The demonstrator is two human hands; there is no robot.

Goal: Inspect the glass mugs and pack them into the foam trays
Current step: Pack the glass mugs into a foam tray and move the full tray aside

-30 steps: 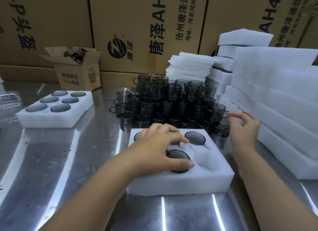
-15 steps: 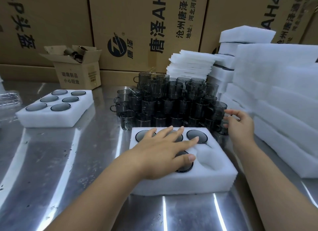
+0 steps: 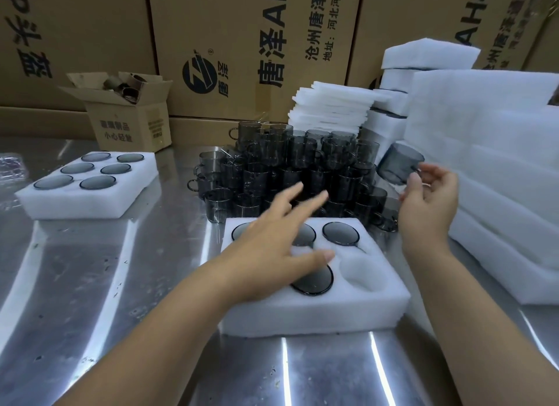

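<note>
Smoky grey glass mug (image 3: 397, 166) is up off the heap, just behind and right of the white six-pocket foam tray (image 3: 314, 312). It's tilted and pinched at its handle by the right hand (image 3: 429, 203), fingers curled round it. Left hand (image 3: 272, 254) is over the tray w/ fingers spread wide and straight, holding nothing. Can't tell if the palm touches foam.

Step as I read it: inspect, then seat. I'd turn the mug slowly against the pale foam stack (image 3: 499, 163) right of the tray and check rim, base and handle joint for chips. Then lower it straight into the empty pocket (image 3: 360, 272) at the tray's front right and press evenly. Left hand should pin the tray's edge, clear of that pocket. Don't clip the pile of grey mugs (image 3: 290, 169) behind the tray.

Hard to see: the front-left pocket is under the left hand, so filled or not is unknown. Back-left pocket only partly shows. Left fingers are motion-blurred. Mug handle is mostly hidden by fingers, and the glass is too dark to judge defects.
</note>
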